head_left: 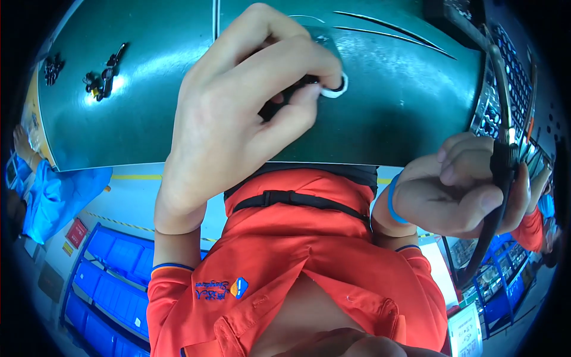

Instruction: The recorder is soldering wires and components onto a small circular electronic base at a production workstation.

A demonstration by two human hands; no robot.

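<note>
Raised over the green table (404,113), my left hand (238,101) pinches a small black part with a white ring (336,93) at its end. The fingers hide most of that part. At the right, beside the table's edge, my right hand (458,184) has its fingers closed round a tool with a curved grey tube, metal collar and black body (505,156). A black hose (485,244) hangs from its lower end. I cannot make out exactly what kind of tool it is. A blue band circles my right wrist.
Small black parts (107,77) lie on the table's left side, with another dark cluster (53,68) farther left. Thin dark pointed strips (395,28) lie at the far side. Perforated trays (511,65) stand right. A person in blue (59,193) is at the left edge.
</note>
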